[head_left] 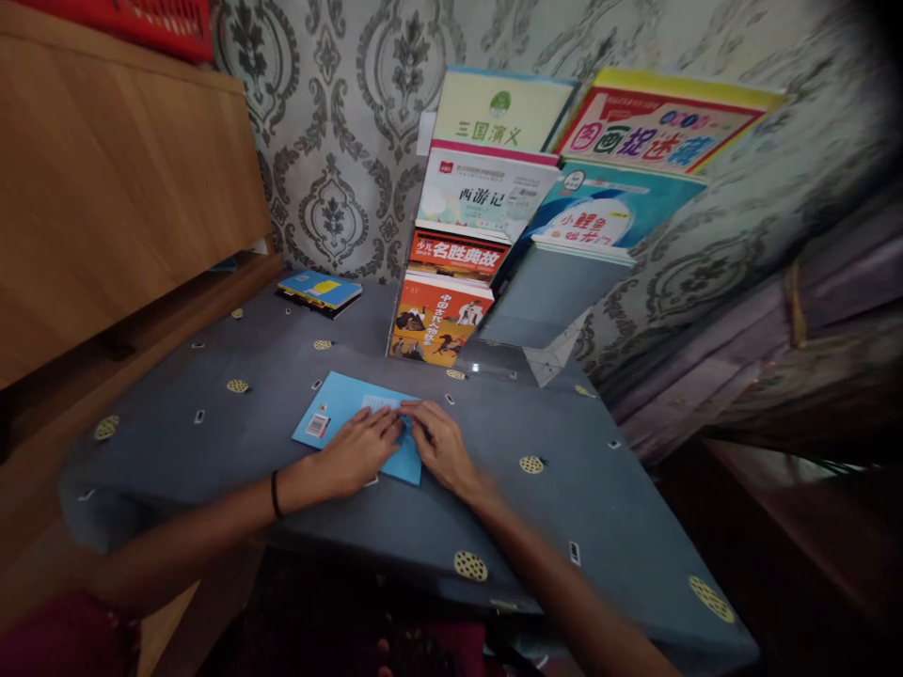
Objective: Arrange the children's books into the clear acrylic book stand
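A light blue book (344, 399) lies closed on the table, its back cover with a white barcode label facing up. My left hand (363, 447) rests flat on the cover with its fingers stretched towards the middle; a dark band circles that wrist. From the right, my right hand (444, 447) reaches over the book's right edge. Its fingers are bent a little, the thumb stands apart, and the fingertips touch the cover close to my left fingertips. What lies directly under the fingers is hidden.
A rack holds several books in two columns, among them an orange book (441, 320) and a teal book (613, 202). A small book stack (321, 290) lies at the back left. A wooden cabinet (127, 179) stands left of the cloth-covered table (529, 527); a red basket (141, 23) sits on top.
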`<state>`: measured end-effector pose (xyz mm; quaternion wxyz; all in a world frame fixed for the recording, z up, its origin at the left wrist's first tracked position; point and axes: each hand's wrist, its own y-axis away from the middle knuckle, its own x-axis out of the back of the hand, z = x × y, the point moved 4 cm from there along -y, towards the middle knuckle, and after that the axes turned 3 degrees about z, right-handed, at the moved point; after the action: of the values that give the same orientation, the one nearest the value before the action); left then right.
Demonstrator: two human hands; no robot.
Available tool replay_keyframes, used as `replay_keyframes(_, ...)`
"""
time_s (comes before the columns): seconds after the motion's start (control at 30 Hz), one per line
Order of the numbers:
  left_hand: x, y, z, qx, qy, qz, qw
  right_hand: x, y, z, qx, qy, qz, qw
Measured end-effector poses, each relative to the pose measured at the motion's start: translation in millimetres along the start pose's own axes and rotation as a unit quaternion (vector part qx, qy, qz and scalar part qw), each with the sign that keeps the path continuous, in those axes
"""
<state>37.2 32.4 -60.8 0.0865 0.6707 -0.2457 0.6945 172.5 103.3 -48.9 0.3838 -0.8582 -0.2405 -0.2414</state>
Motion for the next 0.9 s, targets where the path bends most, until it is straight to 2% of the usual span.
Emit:
replay_keyframes(0.13,-4.0,0.3,-46.3,0.099,-0.006,-0.026,0.995,-14.9,-4.9,-10.6,0.042,0.028,-0.042,0.998)
replay_keyframes(0.23,-4.2,11.6,-78.7,0.165,0.002,-0.019,0.986,-24.8,-8.0,-14.9,0.054,0.041,-0.069,0.995)
replay_keyframes(0.33,-4.4,26.3,-98.7,0.203,0.019,-0.007,0.979,-38.4,-13.9,-17.0,0.055,0.044,-0.094,0.993)
replay_keyframes(0.53,-2.9,39.1,-100.1,0.200,0.080,0.007,0.977,-86.8,-36.2,-19.4,0.092,0.044,-0.144,0.984)
replay_keyframes(0.67,-3.3,41.1,-103.1,0.213,0.098,0.032,0.972,-112.9,-50.3,-17.2,0.101,0.044,-0.145,0.983)
replay_keyframes(0.77,-8.2,42.4,-105.4,0.223,0.092,0.033,0.970,-116.6,-51.9,-12.3,0.088,0.063,-0.152,0.983)
replay_keyframes(0.9,-13.4,43.1,-106.9,0.231,0.081,0.036,0.969,-104.3,-42.7,0.7,0.044,0.111,-0.163,0.979)
